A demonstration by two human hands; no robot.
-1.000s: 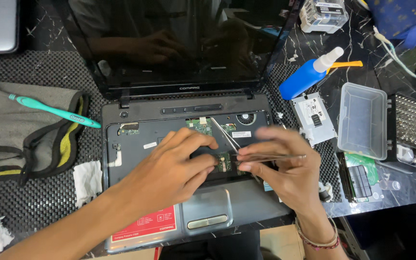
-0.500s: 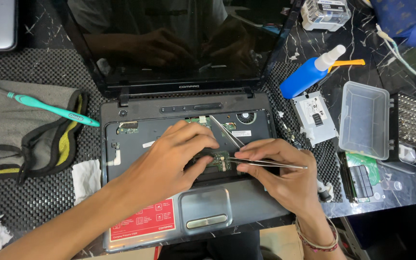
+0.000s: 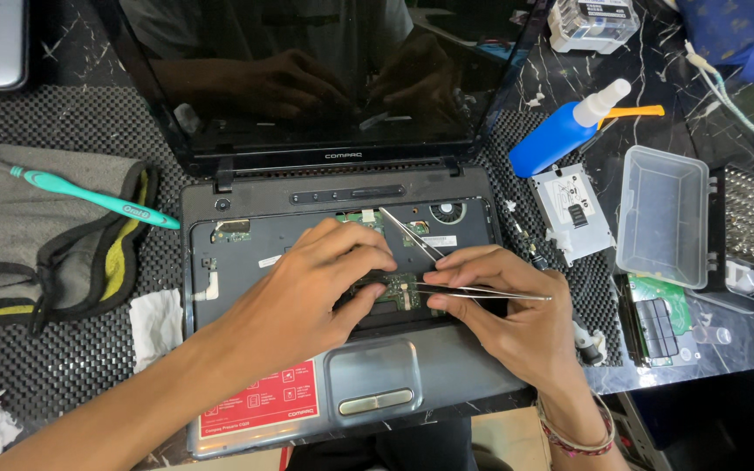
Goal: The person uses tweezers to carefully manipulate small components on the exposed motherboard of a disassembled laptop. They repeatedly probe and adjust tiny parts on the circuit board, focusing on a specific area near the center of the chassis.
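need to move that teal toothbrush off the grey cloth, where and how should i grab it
Grip the teal toothbrush at mid-handle, pinching across its narrow width from above. It lies flat and slanted on the grey cloth, bare along its length, far from both hands, so I'd judge a top-down pinch easiest.

Left of worktop: teal plastic toothbrush (image 3: 89,194) lying on a grey cloth pouch with yellow trim (image 3: 54,235).
Right of worktop: blue spray bottle with white nozzle (image 3: 567,129) on its side; clear rectangular plastic box (image 3: 663,216); silver metal drive bracket (image 3: 572,211) between them.
Front left: crumpled white tissue (image 3: 155,324).
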